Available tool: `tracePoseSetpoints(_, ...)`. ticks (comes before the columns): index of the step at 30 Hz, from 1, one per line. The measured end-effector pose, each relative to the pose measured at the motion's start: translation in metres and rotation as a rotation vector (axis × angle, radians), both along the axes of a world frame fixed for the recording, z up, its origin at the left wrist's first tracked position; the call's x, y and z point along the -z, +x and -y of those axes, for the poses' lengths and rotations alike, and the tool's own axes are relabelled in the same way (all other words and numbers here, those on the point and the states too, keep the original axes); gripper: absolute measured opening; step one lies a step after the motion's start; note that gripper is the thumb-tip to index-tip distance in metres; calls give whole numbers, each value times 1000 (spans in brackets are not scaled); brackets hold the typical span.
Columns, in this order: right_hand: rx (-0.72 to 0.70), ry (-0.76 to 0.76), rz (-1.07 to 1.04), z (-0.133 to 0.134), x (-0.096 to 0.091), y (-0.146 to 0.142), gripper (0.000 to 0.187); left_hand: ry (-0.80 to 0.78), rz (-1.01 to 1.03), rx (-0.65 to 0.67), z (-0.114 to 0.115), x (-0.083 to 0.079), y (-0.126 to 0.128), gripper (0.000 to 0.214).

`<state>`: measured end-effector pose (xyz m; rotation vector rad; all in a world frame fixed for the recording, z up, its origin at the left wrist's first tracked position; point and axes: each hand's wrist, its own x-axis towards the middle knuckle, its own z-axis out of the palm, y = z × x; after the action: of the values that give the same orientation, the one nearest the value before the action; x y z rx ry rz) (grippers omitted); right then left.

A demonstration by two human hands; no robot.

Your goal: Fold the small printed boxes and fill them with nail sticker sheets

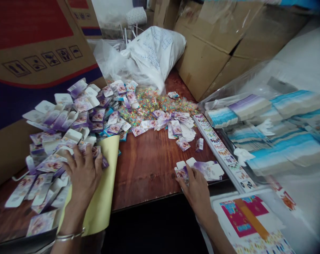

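My left hand (83,169) reaches over a heap of small purple-and-white printed cartons (51,120) at the left, its fingers spread and resting on them. Many cartons in that heap stand partly folded with their flaps raised. Under my left wrist lies a curled yellow sheet (104,197). By the table's front edge, my right hand (197,192) has its thumb and fingers closed on a small printed carton (181,173). Beside it, partly behind the fingers, are flat unfolded cartons (211,170).
Clear packets of bright beads (152,106) lie behind, below a white sack (157,53). A long printed strip (220,150) borders the table (146,165) at right. Plastic-wrapped stacks of blue-and-grey cards (289,148) lie beyond it. Large cardboard boxes (210,53) stand behind and at left.
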<state>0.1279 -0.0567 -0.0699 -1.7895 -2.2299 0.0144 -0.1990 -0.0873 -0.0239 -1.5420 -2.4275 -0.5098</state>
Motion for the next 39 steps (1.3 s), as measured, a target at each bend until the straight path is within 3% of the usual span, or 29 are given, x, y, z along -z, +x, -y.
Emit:
tracePoseSetpoints(6,25,-149,-125,-17,9,0,58,29,1,-19,1,-3,-5,57)
tracePoseSetpoints(9,53,-158,-182,-21,12,0,53,167,22,-34,10,-3,15,58)
tracePoseSetpoints(11,71,-138,-255,-22,9,-1,47,281,130,42,19,-1,37,58)
tracePoseSetpoints(14,79,-127,-464,-21,-3,-7,33,247,568,270,30,1,80,48)
tracePoseSetpoints(16,102,-135,-661,-19,-16,-16,28,-4,1036,371,33,1,107,40)
tracePoseSetpoints(18,137,-170,-913,-14,-30,-31,29,-167,1493,339,31,-1,127,45)
tracePoseSetpoints(21,122,-303,-1256,2,-47,-62,35,-137,2049,303,22,-9,145,56)
tracePoseSetpoints(24,15,-240,-1199,18,-54,-91,29,-43,2370,131,15,-21,152,62)
tracePoseSetpoints(27,-138,27,-914,24,-52,-103,35,19,2487,-13,16,-32,150,56)
tracePoseSetpoints(30,-275,183,-738,20,-50,-100,37,-24,2564,13,21,-36,143,46)
tracePoseSetpoints(33,-384,256,-726,13,-51,-92,36,-37,2553,44,22,-33,134,39)
tracePoseSetpoints(36,-463,162,-785,6,-56,-85,30,-52,2488,83,20,-26,125,36)
tracePoseSetpoints(39,-487,-135,-948,-5,-64,-75,6,-194,2427,187,19,-20,122,35)
